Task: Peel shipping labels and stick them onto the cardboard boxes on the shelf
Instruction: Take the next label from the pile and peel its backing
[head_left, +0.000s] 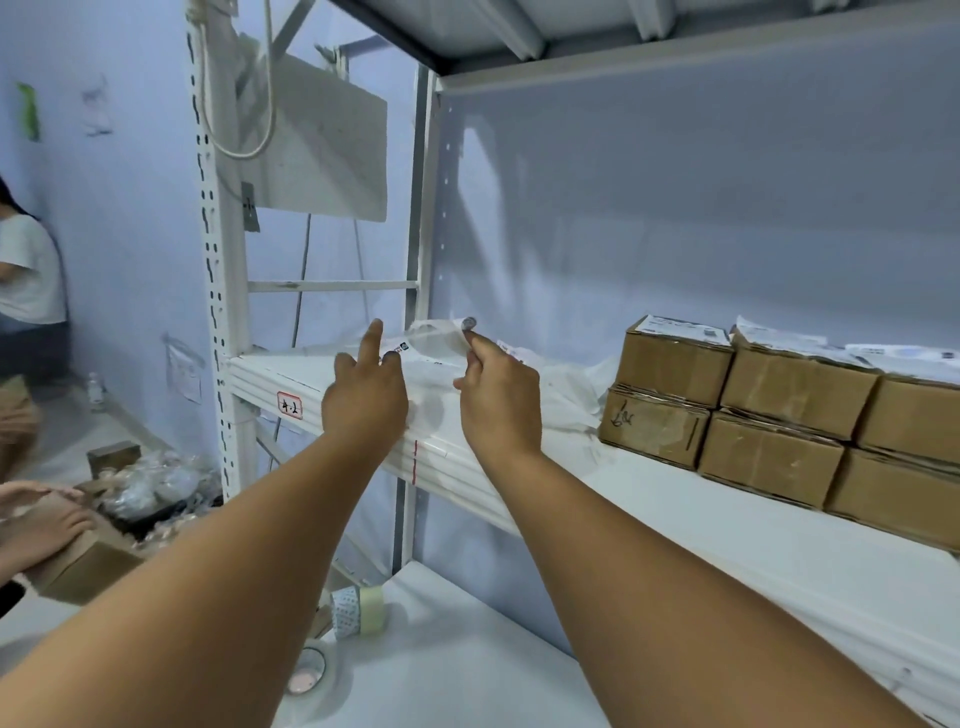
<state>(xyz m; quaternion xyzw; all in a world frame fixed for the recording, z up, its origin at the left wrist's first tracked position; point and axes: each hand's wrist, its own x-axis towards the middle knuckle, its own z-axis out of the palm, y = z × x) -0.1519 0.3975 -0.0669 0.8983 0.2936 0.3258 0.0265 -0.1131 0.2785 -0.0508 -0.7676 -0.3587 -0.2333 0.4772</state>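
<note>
Right hand (498, 400) pinches the curled end of a shipping label (436, 338) between thumb and forefinger, up at my 12 o'clock above the shelf (675, 519). Left hand (363, 400) sits just beside it at 9 o'clock, forefinger straight up, the other fingers curled toward the sheet's near end. Whether they grip it, I cannot tell.

I call this the peel: the label is coming off its backing and is not yet stuck down. Next I need a clean separation, a carry across to 3 o'clock where the cardboard boxes (779, 395) stack two high, then a flat press onto a bare face. The top row already wears printed labels (680, 330).

Writing now: the red-framed shelf tag (289, 405), at 7 o'clock of my left hand, looks like "4-2". A pen scrawl (621, 418) marks the lower box nearest me, illegible. The label print is too small to read.
</note>
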